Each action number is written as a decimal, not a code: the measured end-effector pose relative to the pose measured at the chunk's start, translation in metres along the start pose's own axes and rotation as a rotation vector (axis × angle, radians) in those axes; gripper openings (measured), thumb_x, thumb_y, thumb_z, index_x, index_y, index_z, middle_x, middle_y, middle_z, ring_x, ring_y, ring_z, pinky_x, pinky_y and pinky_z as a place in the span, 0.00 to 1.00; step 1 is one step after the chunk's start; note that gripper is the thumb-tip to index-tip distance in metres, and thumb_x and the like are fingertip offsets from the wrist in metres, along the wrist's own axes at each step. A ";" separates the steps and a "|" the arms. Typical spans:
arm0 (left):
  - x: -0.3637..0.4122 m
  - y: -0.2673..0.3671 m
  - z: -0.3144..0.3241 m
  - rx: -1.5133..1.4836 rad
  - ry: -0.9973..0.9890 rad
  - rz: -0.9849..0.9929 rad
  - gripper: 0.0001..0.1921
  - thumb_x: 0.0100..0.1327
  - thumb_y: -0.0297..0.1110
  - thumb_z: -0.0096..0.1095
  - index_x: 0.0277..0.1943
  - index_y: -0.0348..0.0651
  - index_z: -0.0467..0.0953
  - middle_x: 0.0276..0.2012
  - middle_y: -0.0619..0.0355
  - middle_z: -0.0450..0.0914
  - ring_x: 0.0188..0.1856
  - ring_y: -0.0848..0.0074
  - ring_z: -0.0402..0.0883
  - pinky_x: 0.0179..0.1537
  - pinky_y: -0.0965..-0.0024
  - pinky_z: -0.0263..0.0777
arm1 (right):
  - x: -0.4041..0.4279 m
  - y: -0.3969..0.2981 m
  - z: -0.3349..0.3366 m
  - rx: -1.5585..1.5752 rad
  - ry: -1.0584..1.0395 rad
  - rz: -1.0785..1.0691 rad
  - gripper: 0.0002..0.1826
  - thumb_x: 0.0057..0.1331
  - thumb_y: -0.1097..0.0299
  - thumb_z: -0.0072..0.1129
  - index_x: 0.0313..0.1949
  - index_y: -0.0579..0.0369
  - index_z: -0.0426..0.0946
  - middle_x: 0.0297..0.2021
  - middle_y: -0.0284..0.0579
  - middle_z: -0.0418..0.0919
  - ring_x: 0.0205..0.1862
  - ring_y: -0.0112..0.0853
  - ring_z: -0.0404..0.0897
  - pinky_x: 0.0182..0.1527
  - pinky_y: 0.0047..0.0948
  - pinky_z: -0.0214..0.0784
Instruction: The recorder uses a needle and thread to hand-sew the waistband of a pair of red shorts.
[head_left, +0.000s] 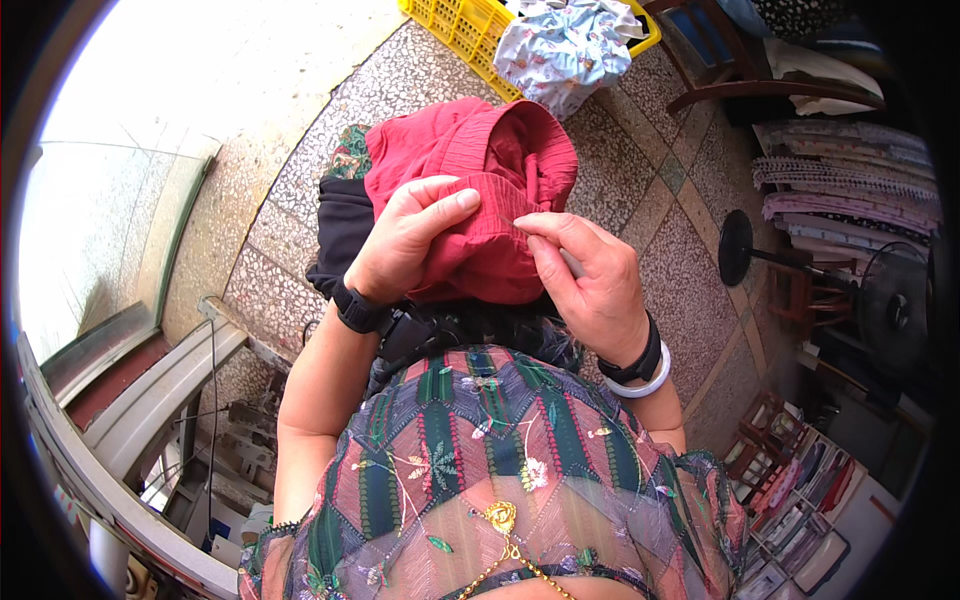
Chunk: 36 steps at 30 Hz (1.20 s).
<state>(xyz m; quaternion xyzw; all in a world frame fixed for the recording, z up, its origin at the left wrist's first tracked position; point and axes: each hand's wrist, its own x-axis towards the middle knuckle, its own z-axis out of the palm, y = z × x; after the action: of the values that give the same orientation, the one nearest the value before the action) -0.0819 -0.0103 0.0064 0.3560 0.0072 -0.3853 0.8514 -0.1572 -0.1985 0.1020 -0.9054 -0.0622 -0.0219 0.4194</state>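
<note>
A red cloth garment with a crinkled, gathered band lies bunched over my lap. My left hand pinches the band from the left, its thumb flat on top of the cloth. From the right, my right hand holds a small, thin metal tool between thumb and forefinger. Its tip meets the band near a seam; its exact kind cannot be told because the fingers cover most of it. Under the red garment, at the left, a black cloth and a green patterned cloth show.
A yellow plastic basket on the terrazzo floor holds a light-blue printed garment. Folded fabrics are stacked at the right, near a black pedestal fan. A white table edge and its metal frame stand at my left.
</note>
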 end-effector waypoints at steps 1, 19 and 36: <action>0.000 0.000 0.000 -0.002 -0.008 0.000 0.05 0.75 0.32 0.62 0.43 0.42 0.82 0.37 0.68 0.85 0.36 0.90 0.79 0.39 0.81 0.74 | 0.000 0.000 0.000 0.005 -0.001 0.004 0.09 0.70 0.76 0.59 0.49 0.57 0.81 0.36 0.53 0.83 0.37 0.47 0.84 0.40 0.38 0.77; 0.000 0.001 0.000 -0.040 -0.055 0.010 0.07 0.75 0.32 0.61 0.47 0.39 0.83 0.40 0.65 0.86 0.39 0.87 0.82 0.43 0.79 0.77 | -0.001 0.002 0.005 0.020 0.088 -0.054 0.10 0.69 0.79 0.60 0.49 0.58 0.81 0.36 0.52 0.83 0.37 0.46 0.85 0.40 0.37 0.77; 0.000 -0.003 -0.005 0.042 -0.072 0.041 0.08 0.75 0.29 0.59 0.50 0.37 0.83 0.42 0.60 0.88 0.39 0.83 0.85 0.41 0.78 0.78 | 0.011 0.005 0.010 0.050 0.113 0.052 0.08 0.65 0.75 0.67 0.44 0.58 0.83 0.33 0.45 0.80 0.33 0.33 0.84 0.36 0.30 0.76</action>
<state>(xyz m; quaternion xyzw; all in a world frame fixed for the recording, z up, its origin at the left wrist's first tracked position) -0.0824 -0.0086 0.0003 0.3598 -0.0388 -0.3802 0.8512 -0.1460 -0.1930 0.0933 -0.8933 -0.0153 -0.0605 0.4451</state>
